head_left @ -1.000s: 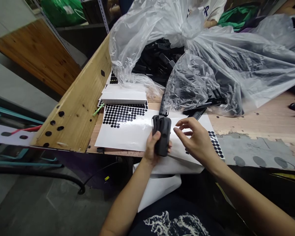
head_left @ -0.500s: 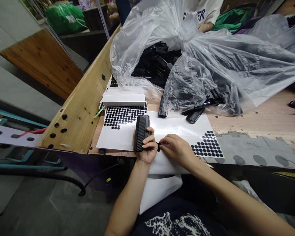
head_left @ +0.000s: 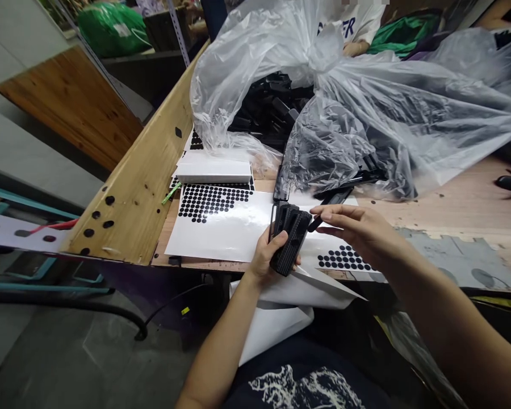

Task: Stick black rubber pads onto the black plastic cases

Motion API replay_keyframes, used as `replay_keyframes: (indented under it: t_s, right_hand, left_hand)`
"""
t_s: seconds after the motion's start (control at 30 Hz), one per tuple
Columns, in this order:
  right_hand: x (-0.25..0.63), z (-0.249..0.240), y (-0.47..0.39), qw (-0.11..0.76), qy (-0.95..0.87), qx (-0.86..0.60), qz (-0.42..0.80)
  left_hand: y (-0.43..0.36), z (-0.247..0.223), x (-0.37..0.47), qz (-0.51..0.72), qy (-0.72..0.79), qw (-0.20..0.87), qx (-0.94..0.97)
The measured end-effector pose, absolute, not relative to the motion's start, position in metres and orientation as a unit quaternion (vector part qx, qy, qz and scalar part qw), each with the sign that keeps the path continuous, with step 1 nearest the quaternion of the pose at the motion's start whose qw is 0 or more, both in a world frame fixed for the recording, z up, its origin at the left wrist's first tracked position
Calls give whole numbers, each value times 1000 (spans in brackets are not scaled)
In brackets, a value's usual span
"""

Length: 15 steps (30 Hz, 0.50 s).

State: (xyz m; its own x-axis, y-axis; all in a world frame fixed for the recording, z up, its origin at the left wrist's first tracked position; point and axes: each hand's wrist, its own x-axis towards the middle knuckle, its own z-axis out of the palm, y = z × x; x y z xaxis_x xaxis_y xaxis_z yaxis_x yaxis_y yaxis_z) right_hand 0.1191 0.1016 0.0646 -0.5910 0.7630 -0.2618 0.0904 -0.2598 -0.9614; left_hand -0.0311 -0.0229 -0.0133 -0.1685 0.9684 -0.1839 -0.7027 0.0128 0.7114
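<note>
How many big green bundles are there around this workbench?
2 in view: one green bundle at the picture's upper left, the other at upper right, beyond the clear plastic. More may be hidden behind it.

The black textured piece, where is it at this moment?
In the head view, the black textured piece is just below and right of centre, in the left hand, close to the right hand.

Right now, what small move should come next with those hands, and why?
Probably a slight tilt of the black part by the left hand, turning its upper edge toward the right hand. The left hand grips it at a slant, while the right pinches a dark piece right beside that edge; whether they join is unclear.
</note>
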Motion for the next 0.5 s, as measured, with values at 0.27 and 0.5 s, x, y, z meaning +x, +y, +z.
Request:
replay_keyframes:
  t_s: [0.27,0.5]
  right_hand:
    - [111,64,101,215,-623,-344,669]
    - [106,65,103,210,-634,-351,656]
  left_hand:
    - [-23,-16,-33,669,348,626,201]
    - [-23,-16,-33,662,348,636,190]
